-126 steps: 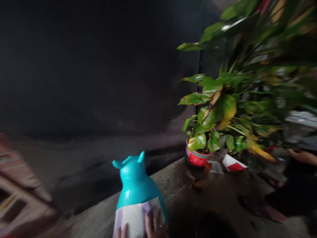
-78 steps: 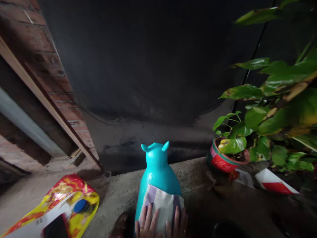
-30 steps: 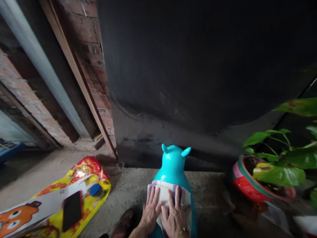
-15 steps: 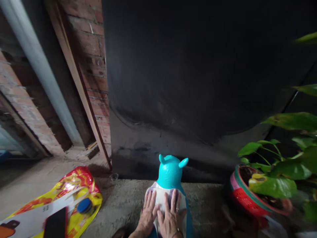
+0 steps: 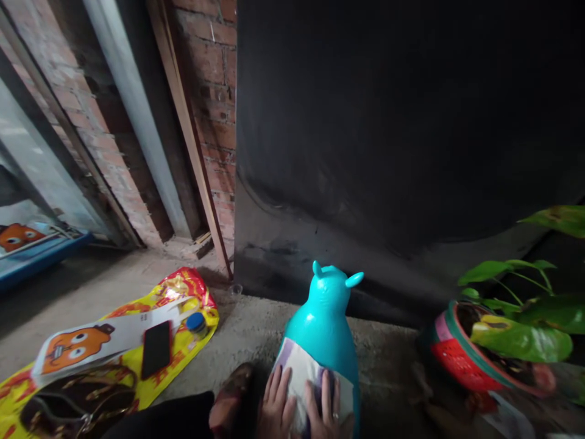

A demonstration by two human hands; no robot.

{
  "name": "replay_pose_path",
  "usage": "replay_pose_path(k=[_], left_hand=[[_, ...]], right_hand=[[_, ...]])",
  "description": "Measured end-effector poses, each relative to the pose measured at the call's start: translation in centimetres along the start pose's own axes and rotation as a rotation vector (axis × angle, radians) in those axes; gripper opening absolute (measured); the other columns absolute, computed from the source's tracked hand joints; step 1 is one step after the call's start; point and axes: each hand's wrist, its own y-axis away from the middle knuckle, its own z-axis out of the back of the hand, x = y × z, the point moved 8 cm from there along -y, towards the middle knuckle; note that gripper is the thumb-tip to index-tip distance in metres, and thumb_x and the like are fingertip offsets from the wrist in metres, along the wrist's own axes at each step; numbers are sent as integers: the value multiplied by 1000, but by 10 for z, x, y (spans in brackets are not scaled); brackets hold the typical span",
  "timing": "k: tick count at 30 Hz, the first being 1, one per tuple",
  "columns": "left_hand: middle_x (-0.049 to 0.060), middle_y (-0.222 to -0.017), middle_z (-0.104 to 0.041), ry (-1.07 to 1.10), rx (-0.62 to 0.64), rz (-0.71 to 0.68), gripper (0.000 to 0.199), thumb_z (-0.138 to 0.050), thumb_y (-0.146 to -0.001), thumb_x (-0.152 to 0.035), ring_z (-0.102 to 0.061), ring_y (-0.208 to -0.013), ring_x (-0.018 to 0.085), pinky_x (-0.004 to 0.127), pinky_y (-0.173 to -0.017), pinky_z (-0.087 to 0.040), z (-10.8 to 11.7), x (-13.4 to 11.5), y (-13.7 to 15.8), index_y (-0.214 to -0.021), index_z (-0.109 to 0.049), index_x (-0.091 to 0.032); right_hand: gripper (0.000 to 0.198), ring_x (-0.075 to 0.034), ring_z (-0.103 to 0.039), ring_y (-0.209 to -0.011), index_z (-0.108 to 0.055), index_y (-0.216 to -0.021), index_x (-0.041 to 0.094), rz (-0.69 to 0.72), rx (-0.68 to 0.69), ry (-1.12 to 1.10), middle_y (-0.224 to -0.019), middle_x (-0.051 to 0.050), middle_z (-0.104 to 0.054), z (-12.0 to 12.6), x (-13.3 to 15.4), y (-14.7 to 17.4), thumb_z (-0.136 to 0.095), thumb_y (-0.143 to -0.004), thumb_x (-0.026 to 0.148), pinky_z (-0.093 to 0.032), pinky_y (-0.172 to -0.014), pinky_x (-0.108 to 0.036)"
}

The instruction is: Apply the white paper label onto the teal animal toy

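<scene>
A turquoise animal-shaped toy [image 5: 326, 317] with two small ears stands on the concrete floor [image 5: 247, 329] in front of me. A white and purple cloth [image 5: 301, 375] lies against its back. My left hand [image 5: 275, 405] and my right hand [image 5: 325, 411] press flat on that cloth side by side, fingers spread and pointing up. A ring shows on my right hand. Both wrists are cut off by the bottom edge.
A black wall [image 5: 388, 140] rises behind the toy, with brick [image 5: 214, 91] and leaning boards [image 5: 192, 140] at the left. A yellow and red bag [image 5: 137, 347] holds a black phone [image 5: 156, 349] and a blue-capped bottle [image 5: 196, 323]. A red potted plant [image 5: 461, 353] stands right. My foot [image 5: 231, 396] is beside the toy.
The view has swung to the left and down, showing more of the bag and brick wall. Both hands have slid lower on the cloth against the toy's back.
</scene>
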Motion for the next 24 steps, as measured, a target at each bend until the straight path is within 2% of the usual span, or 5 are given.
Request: replay_pose_path(k=[5,10,15,19,24], left_hand=[[-1,-153,-41,97,105,120,60,-38,-86,-53,-28,-147,22,41,-125,-24,0,-5,-35,-140,-48,-27],[5,-162,-20,166,228,137,70,-31,-90,-53,-9,-151,19,42,-127,-11,-5,-21,-89,-148,-33,-15],[6,-163,-17,188,258,142,71,-30,-89,-53,-8,-151,18,39,-127,-9,-13,-24,-128,-149,-29,-13],[7,-163,-16,173,252,149,73,-25,-90,-52,-6,-151,20,38,-126,-9,-10,-27,-125,-150,-26,-10],[9,-159,-26,95,226,150,74,-28,-88,-54,-16,-149,23,38,-124,-19,-1,-20,-82,-147,-34,-10]], right_hand=[[56,-44,-26,-143,-51,-136,42,31,155,-70,-155,-8,-33,-1,6,-38,-57,-81,52,-31,-95,-80],[56,-37,-7,-149,-35,-144,46,33,192,-145,-161,4,-14,-11,7,-85,-45,-89,45,-25,-104,-78],[56,-37,2,-150,-26,-149,44,65,168,-183,-162,7,-3,-21,6,-119,-38,-94,45,-25,-107,-76],[59,-37,-2,-149,-24,-148,46,79,145,-196,-162,7,-3,-17,6,-123,-41,-92,41,-22,-107,-77],[66,-38,-18,-147,-27,-148,45,158,121,-214,-160,3,-13,-11,4,-92,-49,-86,40,-24,-105,-79]])
